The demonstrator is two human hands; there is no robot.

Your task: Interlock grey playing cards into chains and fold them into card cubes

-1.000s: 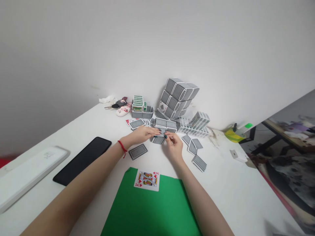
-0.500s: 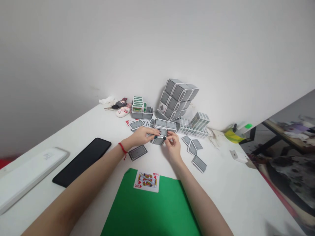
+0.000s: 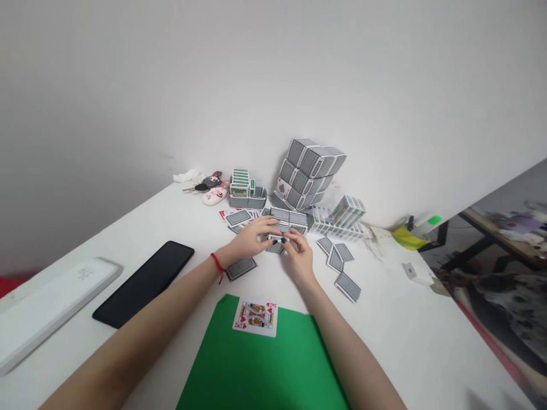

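Curling at the near side of a low block of grey-backed cards (image 3: 298,218), the left hand (image 3: 250,238) and the right hand (image 3: 300,255) are held with fingertips close together; whether a card is gripped by either cannot be told. The block is set on the white table (image 3: 393,330), in front of a taller card stack (image 3: 308,177). Near the right hand, loose cards (image 3: 336,259) are scattered; a king of hearts (image 3: 255,318) is laid on a green sheet (image 3: 260,370).
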